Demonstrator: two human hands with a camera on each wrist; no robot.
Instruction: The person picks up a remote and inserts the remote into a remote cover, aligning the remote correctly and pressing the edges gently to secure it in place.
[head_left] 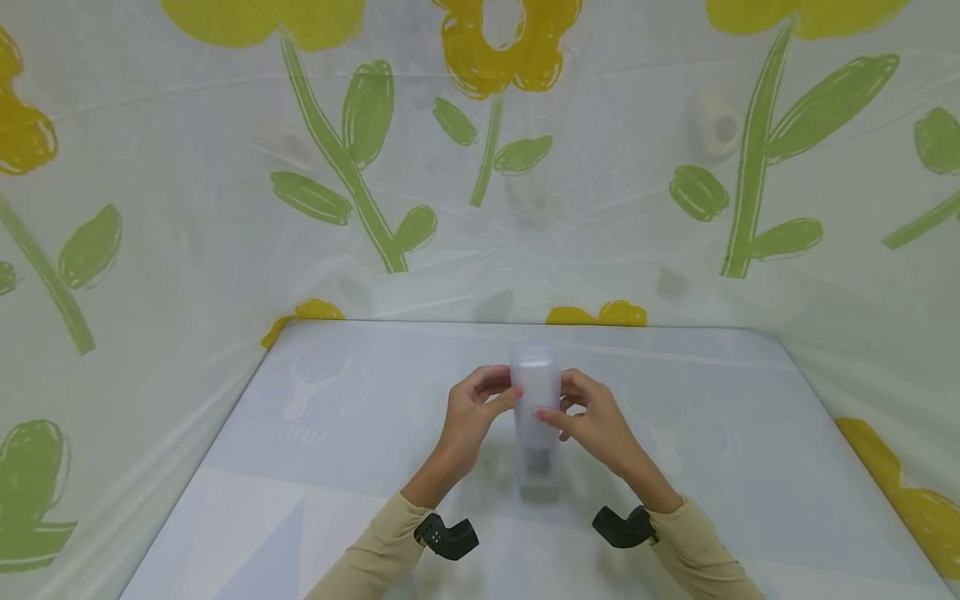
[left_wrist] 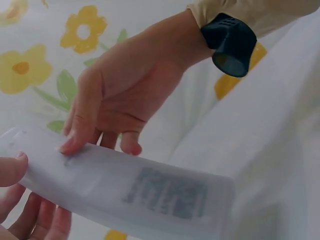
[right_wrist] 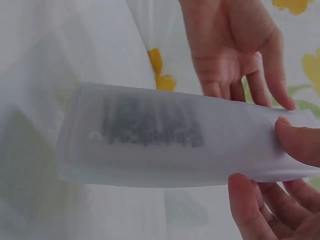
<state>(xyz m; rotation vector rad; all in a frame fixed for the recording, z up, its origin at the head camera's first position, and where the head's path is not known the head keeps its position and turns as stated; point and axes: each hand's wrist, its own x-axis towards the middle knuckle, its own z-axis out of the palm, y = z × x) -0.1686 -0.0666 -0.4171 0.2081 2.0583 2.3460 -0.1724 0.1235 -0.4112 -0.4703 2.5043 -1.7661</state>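
Observation:
A long, narrow case of frosted, translucent plastic (head_left: pixel 535 425) is held up over the table. At its end nearer the person, a dark, striped patch (right_wrist: pixel 152 120) shows through or on the plastic; which of the two I cannot tell. My left hand (head_left: pixel 474 410) grips the case's left side, thumb on the face towards me and fingers behind the edge. On the right side my right hand (head_left: pixel 597 421) holds it likewise, thumb laid on the face. In the left wrist view, the right hand's thumb (left_wrist: pixel 80 127) presses near the case's upper edge.
A pale table (head_left: pixel 247 450) with faint printed designs lies below both hands. Behind and beside it hangs a whitish curtain (head_left: pixel 600 208) printed with yellow flowers and green leaves. Each wrist wears a black camera mount (head_left: pixel 450 537) over a beige sleeve (head_left: pixel 375 542).

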